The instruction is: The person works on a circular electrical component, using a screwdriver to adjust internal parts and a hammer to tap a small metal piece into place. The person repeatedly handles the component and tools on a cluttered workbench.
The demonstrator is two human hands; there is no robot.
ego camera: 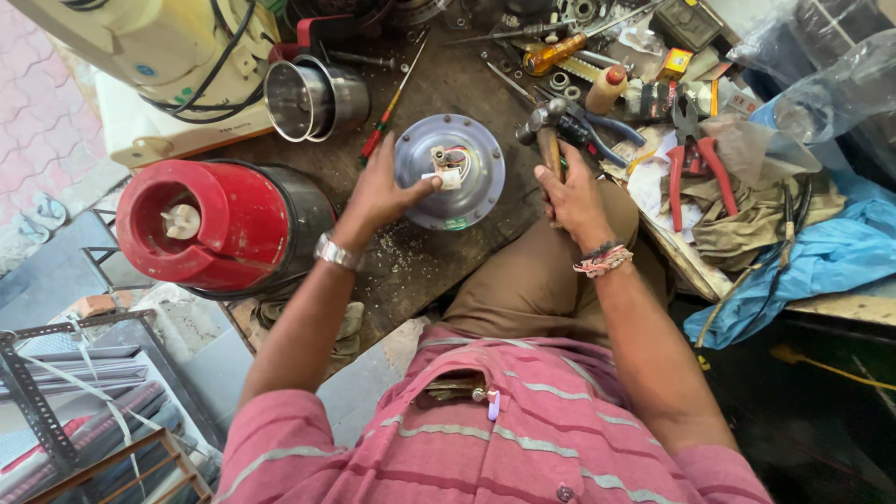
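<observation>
A round grey metal motor housing (471, 182) with wires and a white tag at its centre lies on the dark wooden workbench (420, 261). My left hand (378, 191) grips its left rim, thumb resting on top near the white tag. My right hand (569, 191) holds the wooden handle of a hammer (544, 126), whose steel head points up and away just right of the housing. A metal watch sits on my left wrist, thread bands on my right.
A red and black appliance base (219, 229) lies at the left. Behind stand a steel pot (308, 98) and a red screwdriver (387, 117). Red-handled pliers (691, 159), an amber-handled screwdriver (555, 51), rags and blue plastic (821, 261) crowd the right.
</observation>
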